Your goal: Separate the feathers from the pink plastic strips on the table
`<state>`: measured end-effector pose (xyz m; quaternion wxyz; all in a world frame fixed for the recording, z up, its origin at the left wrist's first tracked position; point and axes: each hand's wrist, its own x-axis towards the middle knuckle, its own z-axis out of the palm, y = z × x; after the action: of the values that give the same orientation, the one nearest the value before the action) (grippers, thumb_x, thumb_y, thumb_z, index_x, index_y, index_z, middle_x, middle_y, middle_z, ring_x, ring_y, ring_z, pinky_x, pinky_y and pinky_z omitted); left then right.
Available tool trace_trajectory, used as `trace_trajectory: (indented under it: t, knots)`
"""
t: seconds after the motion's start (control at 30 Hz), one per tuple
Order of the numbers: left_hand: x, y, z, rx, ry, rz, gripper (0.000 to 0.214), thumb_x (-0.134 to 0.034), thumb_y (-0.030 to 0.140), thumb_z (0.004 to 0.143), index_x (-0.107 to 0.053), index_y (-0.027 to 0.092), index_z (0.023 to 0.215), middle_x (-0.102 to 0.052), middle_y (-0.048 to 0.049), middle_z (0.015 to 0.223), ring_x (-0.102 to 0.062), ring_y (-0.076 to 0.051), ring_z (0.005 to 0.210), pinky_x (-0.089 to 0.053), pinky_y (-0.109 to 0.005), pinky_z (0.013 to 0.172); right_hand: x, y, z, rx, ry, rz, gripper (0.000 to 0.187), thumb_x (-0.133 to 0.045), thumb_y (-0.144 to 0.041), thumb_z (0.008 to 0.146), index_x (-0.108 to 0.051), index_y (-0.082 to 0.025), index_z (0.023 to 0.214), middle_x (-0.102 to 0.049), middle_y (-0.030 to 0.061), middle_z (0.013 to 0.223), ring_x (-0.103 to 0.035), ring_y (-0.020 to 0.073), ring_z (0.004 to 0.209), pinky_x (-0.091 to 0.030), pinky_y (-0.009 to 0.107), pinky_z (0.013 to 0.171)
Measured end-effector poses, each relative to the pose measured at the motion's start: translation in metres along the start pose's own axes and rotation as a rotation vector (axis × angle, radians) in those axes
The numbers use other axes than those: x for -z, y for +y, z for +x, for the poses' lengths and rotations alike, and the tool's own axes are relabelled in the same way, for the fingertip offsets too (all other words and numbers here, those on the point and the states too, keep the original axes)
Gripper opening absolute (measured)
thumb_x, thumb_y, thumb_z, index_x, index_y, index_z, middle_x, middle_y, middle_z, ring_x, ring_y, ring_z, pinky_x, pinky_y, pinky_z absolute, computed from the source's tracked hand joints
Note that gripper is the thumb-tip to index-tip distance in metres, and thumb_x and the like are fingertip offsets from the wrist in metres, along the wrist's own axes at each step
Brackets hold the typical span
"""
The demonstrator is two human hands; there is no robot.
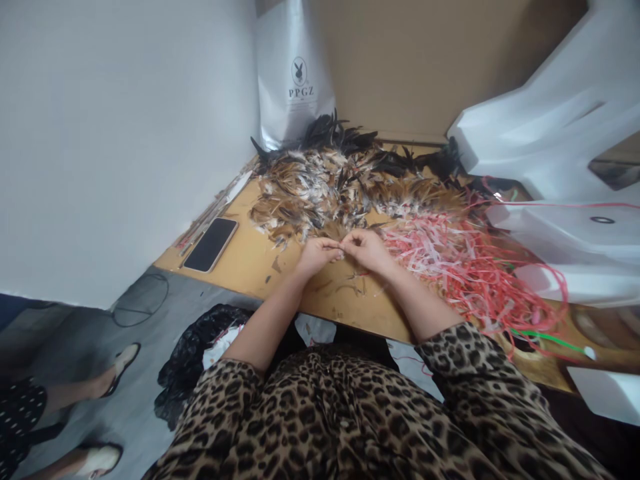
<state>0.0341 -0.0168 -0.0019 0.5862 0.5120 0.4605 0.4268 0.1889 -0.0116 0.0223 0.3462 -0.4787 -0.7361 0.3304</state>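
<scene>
My left hand (316,254) and my right hand (367,247) meet over the wooden table (250,257), fingertips pinched together on something small that I cannot make out. Just beyond them lies a heap of brown, white and black feathers (325,183). A tangle of pink and white strips (450,257) spreads to the right of my right hand. Both forearms come out of leopard-print sleeves.
A black phone (211,244) lies face up at the table's left end, by thin sticks (220,203). A white PPGZ bag (295,73) leans at the back. White foam pieces (565,147) crowd the right. Another person's feet (107,380) stand lower left, near a black plastic bag (193,360).
</scene>
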Motion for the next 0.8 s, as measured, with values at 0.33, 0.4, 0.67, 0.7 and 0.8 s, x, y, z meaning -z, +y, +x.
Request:
trace_trajectory:
  t: [0.33,0.4,0.67,0.7,0.8]
  knots:
    - [0.002,-0.002,-0.001,-0.087,-0.006,0.042,0.026,-0.073,0.032,0.058,-0.065,0.010,0.070,-0.063,-0.0036,0.057,-0.054,-0.008,0.050,-0.045,-0.022,0.053,0.019,0.003,0.006,0.069,0.086,0.215,0.017,-0.061,-0.032,0.073,-0.067,-0.016,0.079,-0.064,0.0043,0.078,-0.058,0.0151,0.075,-0.044,0.030,0.074]
    - [0.003,-0.002,-0.001,-0.095,-0.005,0.042,0.026,-0.072,0.033,0.059,-0.065,0.010,0.071,-0.063,-0.0037,0.058,-0.054,-0.008,0.050,-0.044,-0.022,0.053,0.026,0.001,0.005,0.166,0.100,0.160,0.015,-0.062,-0.029,0.073,-0.068,-0.018,0.081,-0.062,0.0045,0.081,-0.057,0.0153,0.077,-0.044,0.030,0.073]
    - [0.003,0.001,-0.001,-0.089,-0.025,0.043,0.025,-0.072,0.030,0.059,-0.065,0.010,0.071,-0.064,-0.0043,0.059,-0.054,-0.008,0.051,-0.045,-0.022,0.054,0.026,0.001,0.000,0.342,-0.072,-0.152,0.017,-0.057,-0.025,0.078,-0.069,-0.019,0.087,-0.059,0.0042,0.077,-0.054,0.0145,0.075,-0.042,0.027,0.069]
    - [0.003,0.001,-0.001,-0.089,-0.030,0.044,0.025,-0.072,0.030,0.059,-0.065,0.010,0.071,-0.064,-0.0042,0.059,-0.054,-0.008,0.051,-0.045,-0.022,0.054,0.026,0.002,0.000,0.347,-0.076,-0.177,0.017,-0.056,-0.025,0.079,-0.069,-0.019,0.088,-0.060,0.0044,0.078,-0.055,0.0149,0.076,-0.042,0.027,0.070]
    - [0.003,0.002,-0.002,-0.077,-0.051,0.045,0.025,-0.073,0.029,0.058,-0.065,0.010,0.071,-0.064,-0.0040,0.059,-0.055,-0.009,0.052,-0.045,-0.022,0.055,0.024,0.005,0.001,0.336,-0.073,-0.211,0.017,-0.056,-0.025,0.079,-0.069,-0.019,0.088,-0.062,0.0049,0.080,-0.056,0.0151,0.077,-0.042,0.027,0.071]
